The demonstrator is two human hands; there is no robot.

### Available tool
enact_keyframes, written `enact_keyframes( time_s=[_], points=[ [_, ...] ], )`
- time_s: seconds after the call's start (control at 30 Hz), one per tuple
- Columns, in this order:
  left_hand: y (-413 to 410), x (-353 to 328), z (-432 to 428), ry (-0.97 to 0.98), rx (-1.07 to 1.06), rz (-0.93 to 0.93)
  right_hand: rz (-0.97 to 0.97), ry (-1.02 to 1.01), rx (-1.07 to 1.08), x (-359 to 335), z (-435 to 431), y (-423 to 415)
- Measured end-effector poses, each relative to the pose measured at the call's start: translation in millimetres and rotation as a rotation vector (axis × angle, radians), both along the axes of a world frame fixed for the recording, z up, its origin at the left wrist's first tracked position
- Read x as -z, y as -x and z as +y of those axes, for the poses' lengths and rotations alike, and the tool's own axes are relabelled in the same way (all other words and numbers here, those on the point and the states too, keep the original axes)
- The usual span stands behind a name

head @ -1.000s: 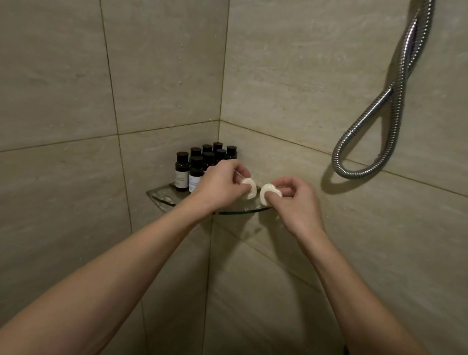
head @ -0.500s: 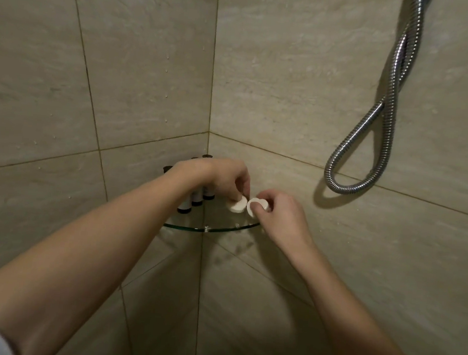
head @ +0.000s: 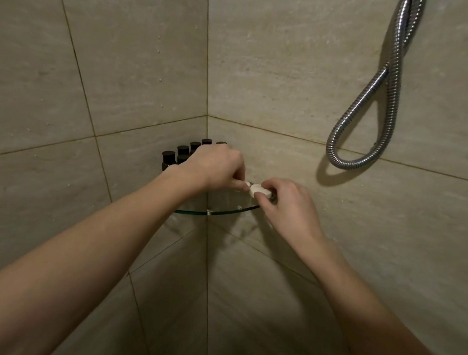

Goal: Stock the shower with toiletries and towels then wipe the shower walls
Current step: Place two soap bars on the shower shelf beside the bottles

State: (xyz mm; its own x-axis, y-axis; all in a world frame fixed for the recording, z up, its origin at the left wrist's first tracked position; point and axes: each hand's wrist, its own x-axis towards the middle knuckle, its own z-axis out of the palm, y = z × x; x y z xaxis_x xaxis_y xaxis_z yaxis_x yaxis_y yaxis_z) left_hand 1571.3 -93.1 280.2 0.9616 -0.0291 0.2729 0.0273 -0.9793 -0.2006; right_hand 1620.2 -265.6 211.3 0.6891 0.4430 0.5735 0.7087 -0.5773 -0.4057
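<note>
Centre frame, shower corner. Left hand [head: 216,167]: fingers curled, tips pinching first soap disc [head: 244,184], small, white, mostly hidden. Right hand [head: 290,208]: thumb and fingers clamped on second soap disc [head: 260,192], just beside the first. Both discs are over the right part of the glass corner shelf [head: 218,212]; contact with the glass cannot be told. Dark mini bottles [head: 182,151] are clustered behind the left hand. Chrome shower hose [head: 377,105] loops at upper right.

A tiled shower corner [head: 208,116]: metal shower hose [head: 379,85], glass corner shelf [head: 218,211], small toiletry bottles [head: 182,152].
</note>
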Motion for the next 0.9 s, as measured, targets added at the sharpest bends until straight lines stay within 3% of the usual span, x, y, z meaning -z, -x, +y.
enact_keyframes(
  time_s=[0.27,0.47,0.6,0.8,0.9],
  points=[
    [1,3,-7,-0.21,-0.041,-0.089,-0.045,0.019,0.049,-2,13,5],
    [2,8,-5,-0.189,-0.079,-0.105,-0.018,0.007,0.051,-3,15,5],
    [8,10,-3,-0.099,-0.06,-0.158,-0.049,-0.003,0.032,0,11,6],
    [54,36,-37,0.238,0.073,-0.451,-0.165,-0.263,0.017,35,-16,27],
    [82,77,-64,0.346,0.153,-0.521,-0.047,-0.212,-0.024,77,-36,35]
  ],
)
